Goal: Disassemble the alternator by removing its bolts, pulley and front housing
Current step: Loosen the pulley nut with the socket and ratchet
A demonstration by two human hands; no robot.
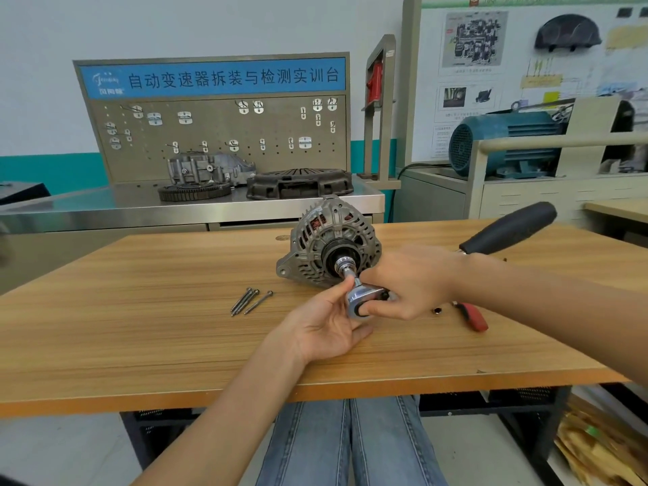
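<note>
Alternator (329, 242) stands behind four loose bolts (249, 301) and red-handled tool (473, 316).

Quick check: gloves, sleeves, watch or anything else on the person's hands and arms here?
Nothing worn. The left hand and right hand are bare, no gloves, rings or watch visible. Both forearms are uncovered as far as the frame shows, with no sleeve in view. Blue jeans show below the table.

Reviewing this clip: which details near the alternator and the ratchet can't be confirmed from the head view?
- Pulley nut: hidden by the socket seated on the alternator.
- Ratchet shaft: covered by the right hand; only its black handle shows behind.
- Left hand contact with the ratchet head: fingertips partly hidden.
- Bolts: heads too small to type.
- Red-handled tool: tip hidden by the right forearm.
</note>
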